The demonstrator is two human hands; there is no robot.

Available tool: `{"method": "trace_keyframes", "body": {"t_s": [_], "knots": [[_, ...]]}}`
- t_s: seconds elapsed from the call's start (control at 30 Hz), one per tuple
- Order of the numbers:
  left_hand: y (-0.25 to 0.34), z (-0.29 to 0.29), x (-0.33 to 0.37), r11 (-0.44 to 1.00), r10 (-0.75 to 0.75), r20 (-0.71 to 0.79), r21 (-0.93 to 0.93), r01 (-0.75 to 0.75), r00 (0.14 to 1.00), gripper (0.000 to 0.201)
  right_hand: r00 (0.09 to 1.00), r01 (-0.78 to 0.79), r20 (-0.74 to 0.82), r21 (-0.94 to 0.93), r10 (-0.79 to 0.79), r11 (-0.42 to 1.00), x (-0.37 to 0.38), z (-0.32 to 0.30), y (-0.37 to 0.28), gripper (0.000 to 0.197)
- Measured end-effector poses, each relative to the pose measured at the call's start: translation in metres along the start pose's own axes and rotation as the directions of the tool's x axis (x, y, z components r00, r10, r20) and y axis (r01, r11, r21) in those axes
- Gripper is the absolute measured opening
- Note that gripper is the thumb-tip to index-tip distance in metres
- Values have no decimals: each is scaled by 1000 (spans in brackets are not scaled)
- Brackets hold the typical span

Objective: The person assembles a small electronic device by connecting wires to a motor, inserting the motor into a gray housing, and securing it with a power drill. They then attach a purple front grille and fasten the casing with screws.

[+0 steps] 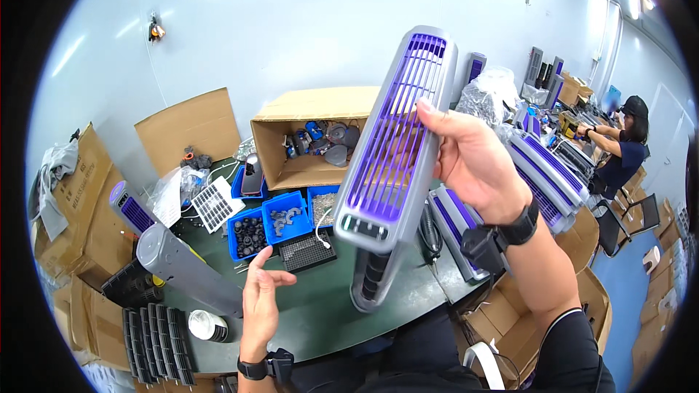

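My right hand [470,156] grips a tower fan housing [393,145] in front of me. It is grey with a purple slatted grille, and a small panel with slots sits at its near end. The thumb presses on the grille's edge, and the fingers go behind the housing. Below its near end a grey casing with a dark inside [371,280] rests by the table edge; I cannot tell whether the two are joined. My left hand [261,298] hovers over the table [306,320] with its fingers apart, holding nothing. A grey rounded tower casing [186,266] lies just left of it.
Blue bins [286,217] hold small dark and grey parts. A cardboard box [280,164] with loose parts stands behind. Black slatted rotors [156,342] and a white tub [207,326] are at left. More purple-grilled housings [546,175] fill the right, where another person [626,145] works.
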State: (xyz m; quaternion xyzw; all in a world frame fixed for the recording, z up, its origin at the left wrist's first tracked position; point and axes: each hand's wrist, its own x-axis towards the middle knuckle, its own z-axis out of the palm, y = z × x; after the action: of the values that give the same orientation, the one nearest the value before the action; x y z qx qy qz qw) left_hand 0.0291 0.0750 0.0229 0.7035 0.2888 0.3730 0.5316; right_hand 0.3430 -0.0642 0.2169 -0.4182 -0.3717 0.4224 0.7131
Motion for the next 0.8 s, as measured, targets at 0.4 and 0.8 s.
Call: {"method": "trace_keyframes", "body": {"t_s": [0.4,0.8], "knots": [[71,1,16,984,161,112,61,-168,981,71,999,-18,46,19,17,1000,3,-7,-8,28],[120,11,42,640,416,52,692,-333,908,98,990,-117,96,192,100,975,25,75,100,32]]}}
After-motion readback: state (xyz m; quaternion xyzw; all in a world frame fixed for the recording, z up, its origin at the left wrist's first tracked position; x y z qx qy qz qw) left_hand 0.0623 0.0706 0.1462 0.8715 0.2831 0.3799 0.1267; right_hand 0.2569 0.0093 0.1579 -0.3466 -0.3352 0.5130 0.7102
